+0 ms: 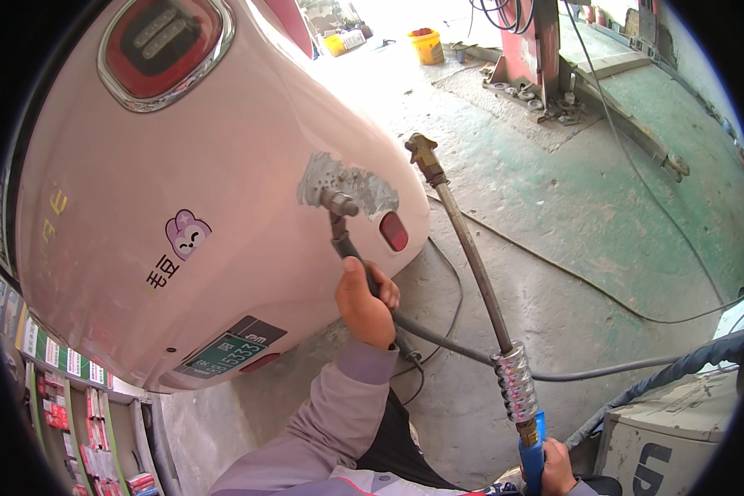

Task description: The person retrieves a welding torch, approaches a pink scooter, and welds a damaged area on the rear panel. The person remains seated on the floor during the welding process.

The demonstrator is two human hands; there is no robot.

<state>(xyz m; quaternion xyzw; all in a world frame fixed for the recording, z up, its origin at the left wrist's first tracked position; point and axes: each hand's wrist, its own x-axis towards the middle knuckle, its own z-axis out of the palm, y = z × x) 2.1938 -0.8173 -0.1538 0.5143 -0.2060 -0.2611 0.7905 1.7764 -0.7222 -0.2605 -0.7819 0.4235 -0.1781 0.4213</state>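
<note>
The pink rear body of a car (248, 157) fills the left side, with a ground-down, bare-metal patch (372, 187) at its corner. My left hand (365, 306) is closed round the dark handle of a cabled welding gun (351, 246). Its metal tip is at the patch and seems to touch it. At the lower right, my right hand (556, 469) grips the blue handle of a slide hammer (471, 256). The hammer's long rod slants up and away, carrying a ribbed chrome weight (516, 384) low down. Its brass-coloured head (422, 152) stands apart from the car.
A thick cable (603, 374) runs right behind the rod, near a beige machine box (674, 430). Thin cables cross the concrete floor (546, 223). A red post (529, 50) and yellow bucket (426, 47) stand far off. Shelves with red packages (99, 430) line the lower left.
</note>
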